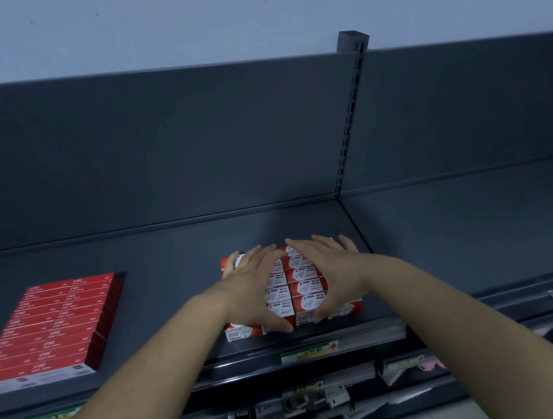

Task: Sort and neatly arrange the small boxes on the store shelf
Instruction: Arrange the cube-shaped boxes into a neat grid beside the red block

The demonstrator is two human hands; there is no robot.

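Observation:
Several small red-and-white paper clip boxes [306,288] lie packed in neat rows on the dark shelf [177,255], near its front edge. My left hand [252,281] lies flat over the left half of the block, fingers spread toward the back, thumb down along the front boxes. My right hand [333,268] lies flat over the right half in the same mirrored pose. The two hands frame the block's middle column, and their fingertips nearly meet at the back. Both hands press on the boxes without curling around any.
A flat block of long red boxes [54,327] sits at the shelf's left. A slotted upright [348,122] divides the shelf from the right bay [476,221]. Price tags [310,351] line the front rail, with lower shelves and tags beneath.

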